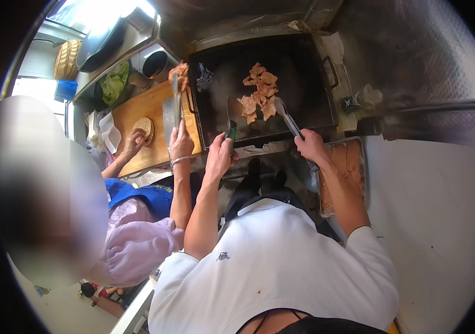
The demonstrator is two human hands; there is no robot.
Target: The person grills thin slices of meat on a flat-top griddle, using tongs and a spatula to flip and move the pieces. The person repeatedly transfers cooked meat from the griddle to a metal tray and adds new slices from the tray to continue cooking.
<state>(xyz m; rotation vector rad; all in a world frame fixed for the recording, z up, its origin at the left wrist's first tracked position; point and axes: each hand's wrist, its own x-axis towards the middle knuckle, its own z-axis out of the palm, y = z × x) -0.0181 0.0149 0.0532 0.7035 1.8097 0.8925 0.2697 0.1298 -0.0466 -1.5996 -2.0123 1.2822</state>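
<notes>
Co-worker: seen at the left in a lilac top and blue apron; one hand is laid on a flat bread, the other hand is closed on a cleaver.
Board: wooden, set just left of the griddle; a heap of meat is seen at its far end.
Left hand: fingers are wrapped around the green handle of a spatula, whose blade is rested on the griddle beside the meat.
Griddle: dark, flat.
Meat pieces: spread over the griddle's middle.
Right hand: fingers are pressed together around tongs, whose tips are met at the meat.
Tray: raw slices are held, just right of the right forearm.
</notes>
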